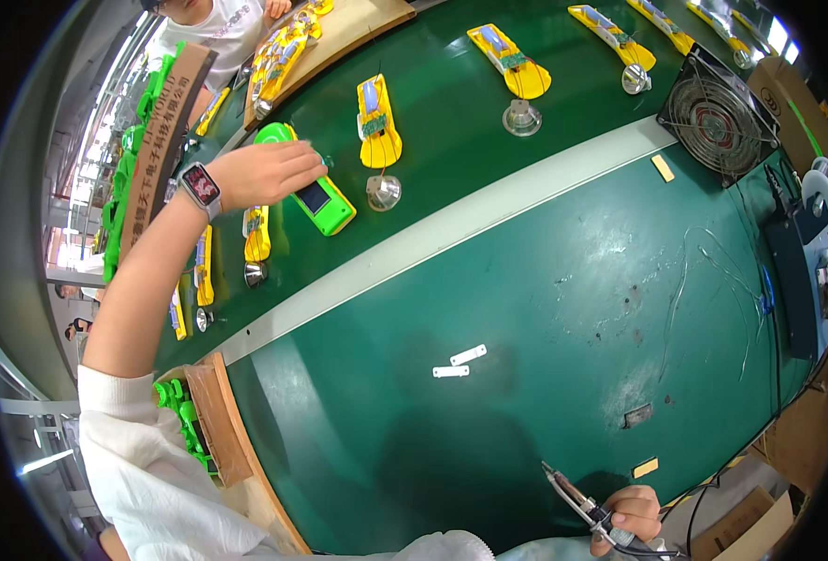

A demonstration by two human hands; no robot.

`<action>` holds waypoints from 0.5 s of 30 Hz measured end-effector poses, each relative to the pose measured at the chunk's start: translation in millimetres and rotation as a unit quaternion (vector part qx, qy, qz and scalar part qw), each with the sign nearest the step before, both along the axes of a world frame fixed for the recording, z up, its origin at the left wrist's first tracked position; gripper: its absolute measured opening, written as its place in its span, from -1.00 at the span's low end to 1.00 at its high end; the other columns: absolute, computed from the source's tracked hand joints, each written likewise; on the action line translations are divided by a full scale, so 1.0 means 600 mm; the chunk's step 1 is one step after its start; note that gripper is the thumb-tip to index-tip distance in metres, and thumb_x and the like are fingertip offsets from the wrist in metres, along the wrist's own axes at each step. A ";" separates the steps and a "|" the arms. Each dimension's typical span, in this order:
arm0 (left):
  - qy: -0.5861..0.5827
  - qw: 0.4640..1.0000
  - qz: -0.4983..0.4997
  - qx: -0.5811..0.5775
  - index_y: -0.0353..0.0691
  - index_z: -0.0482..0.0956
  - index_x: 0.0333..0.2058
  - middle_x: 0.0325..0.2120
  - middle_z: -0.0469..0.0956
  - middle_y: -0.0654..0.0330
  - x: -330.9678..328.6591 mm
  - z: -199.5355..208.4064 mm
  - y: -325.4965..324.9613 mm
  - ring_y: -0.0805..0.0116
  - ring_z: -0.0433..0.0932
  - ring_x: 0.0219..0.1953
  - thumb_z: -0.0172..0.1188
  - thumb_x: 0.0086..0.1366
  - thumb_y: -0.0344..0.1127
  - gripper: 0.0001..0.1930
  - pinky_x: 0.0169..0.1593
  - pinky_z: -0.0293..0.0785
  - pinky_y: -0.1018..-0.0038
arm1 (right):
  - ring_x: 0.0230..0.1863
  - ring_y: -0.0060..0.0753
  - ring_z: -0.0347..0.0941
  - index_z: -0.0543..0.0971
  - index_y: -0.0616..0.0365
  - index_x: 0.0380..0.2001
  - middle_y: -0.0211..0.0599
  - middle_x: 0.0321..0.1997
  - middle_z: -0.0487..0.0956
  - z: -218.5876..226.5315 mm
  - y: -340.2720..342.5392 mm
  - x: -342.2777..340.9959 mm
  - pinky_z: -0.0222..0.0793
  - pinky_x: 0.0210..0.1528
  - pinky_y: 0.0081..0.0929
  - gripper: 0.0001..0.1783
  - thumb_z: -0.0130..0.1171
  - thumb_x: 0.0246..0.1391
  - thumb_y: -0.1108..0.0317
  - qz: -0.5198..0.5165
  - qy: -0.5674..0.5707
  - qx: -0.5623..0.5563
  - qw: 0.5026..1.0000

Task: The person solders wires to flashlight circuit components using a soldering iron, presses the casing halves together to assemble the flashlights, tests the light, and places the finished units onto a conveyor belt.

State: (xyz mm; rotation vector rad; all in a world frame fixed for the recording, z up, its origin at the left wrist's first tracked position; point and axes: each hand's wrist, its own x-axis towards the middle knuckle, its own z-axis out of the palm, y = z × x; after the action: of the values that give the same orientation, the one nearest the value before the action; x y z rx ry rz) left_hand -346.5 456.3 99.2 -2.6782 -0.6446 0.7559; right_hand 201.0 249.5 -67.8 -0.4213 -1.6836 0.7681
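My left hand [269,175], with a watch on the wrist, reaches over the white rail and lies across a green lamp housing [332,213]. Its fingers bend over the housing's far side; the palm hides the housing's middle, while a dark rectangular panel shows. In my right hand [636,514], low at the front edge, a soldering iron [577,496] is gripped with its tip pointing up and left. Two small white strips [468,355] with holes lie on the green bench mat [414,439] between my hands.
Yellow lamp halves [379,131] with wired reflectors [384,193] line the green strip beyond the rail [451,227]. A fan [716,117] stands back right, near a blue-grey device with a solder spool [820,194]. Boxes of green housings [187,421] are at left. Another person [213,37] sits across.
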 end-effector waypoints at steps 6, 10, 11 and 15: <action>-0.011 0.999 0.043 -0.019 -0.37 0.38 -0.03 -0.09 0.44 0.04 -0.014 -0.032 0.006 0.13 0.45 0.02 0.08 0.12 -0.44 -0.61 0.12 0.42 0.34 | -0.56 -0.16 0.45 0.43 0.29 -0.26 -0.11 -0.40 0.49 0.014 0.000 -0.008 0.43 -0.57 -0.32 -0.61 0.29 -0.23 0.46 0.020 -0.001 -0.031 0.999; -0.024 0.998 0.050 -0.036 -0.35 0.39 -0.05 -0.07 0.43 0.05 -0.019 -0.051 -0.002 0.14 0.44 0.02 0.06 0.13 -0.44 -0.63 0.11 0.43 0.35 | -0.57 -0.15 0.45 0.43 0.33 -0.26 -0.08 -0.41 0.49 0.027 0.013 -0.013 0.45 -0.57 -0.30 -0.61 0.29 -0.22 0.47 0.041 0.005 -0.031 0.999; -0.025 0.998 0.051 -0.040 -0.35 0.39 -0.05 -0.06 0.43 0.05 -0.019 -0.055 -0.005 0.14 0.44 0.02 0.06 0.14 -0.44 -0.63 0.12 0.43 0.35 | -0.58 -0.17 0.44 0.42 0.34 -0.26 -0.08 -0.43 0.48 0.029 0.018 -0.014 0.45 -0.58 -0.32 -0.61 0.29 -0.21 0.47 0.048 0.007 -0.026 0.998; -0.023 0.995 0.085 -0.042 -0.35 0.38 -0.02 -0.02 0.42 0.02 -0.023 -0.065 -0.012 0.09 0.41 0.08 0.01 0.17 -0.43 -0.63 0.18 0.38 0.29 | -0.62 -0.24 0.38 0.38 0.39 -0.27 -0.09 -0.49 0.43 0.035 0.035 -0.019 0.43 -0.61 -0.38 -0.60 0.29 -0.19 0.46 0.079 0.015 -0.002 0.997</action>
State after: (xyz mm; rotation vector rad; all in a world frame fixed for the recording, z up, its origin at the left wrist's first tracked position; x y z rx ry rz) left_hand -360.2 448.8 60.4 -2.7492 -0.8801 0.7824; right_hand 189.4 270.7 -46.5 -0.2812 -1.7017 0.8894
